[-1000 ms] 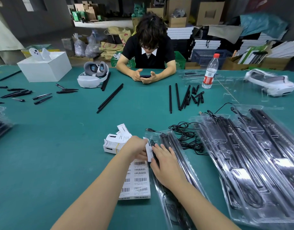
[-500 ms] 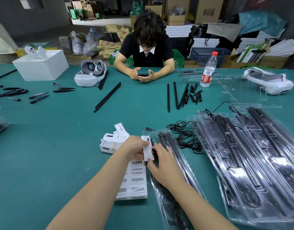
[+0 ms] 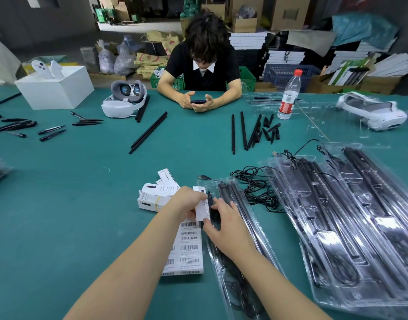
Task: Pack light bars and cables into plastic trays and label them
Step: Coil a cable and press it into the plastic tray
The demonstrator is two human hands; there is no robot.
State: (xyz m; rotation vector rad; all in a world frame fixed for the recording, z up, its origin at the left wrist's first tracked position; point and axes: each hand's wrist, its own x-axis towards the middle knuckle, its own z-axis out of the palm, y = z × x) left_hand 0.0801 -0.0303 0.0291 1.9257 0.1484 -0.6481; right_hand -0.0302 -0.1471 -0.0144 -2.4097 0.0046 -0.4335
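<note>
Broadly underway, judging by the layout. Largest first: green table [image 3: 67, 215], running wall to wall under everything. At the right, stack of packed trays [image 3: 350, 227], clear plastic, light bars and coiled cables already seated inside; labels on them not discernible. Nearer, one more plastic tray [image 3: 249, 257] lying lengthwise beside the right forearm, dark bars inside. Between this tray and the stack, loose black cables [image 3: 256, 185], tangled, not yet packed. Farther out, loose black bars [image 3: 244, 130] and short black pieces, likewise unpacked. Left of the tray, barcode sheet [image 3: 189, 248] flat on the table, several stickers remaining; beyond it a bundle of white cards [image 3: 154, 195].

Smallest: white label [image 3: 202, 210], held upright at the tray's near-left edge. Left hand [image 3: 187, 200] closed around it, fingers curled, pinching. Right hand [image 3: 226, 224] resting on the tray, fingers mostly extended, thumb touching the label's lower edge. Probably mid-labelling of this tray; label not yet laid flat.

Around: another person [image 3: 204, 65] seated opposite, holding a phone; water bottle [image 3: 289, 95]; two white headsets; white box; cartons and stacked boxes along the back.
</note>
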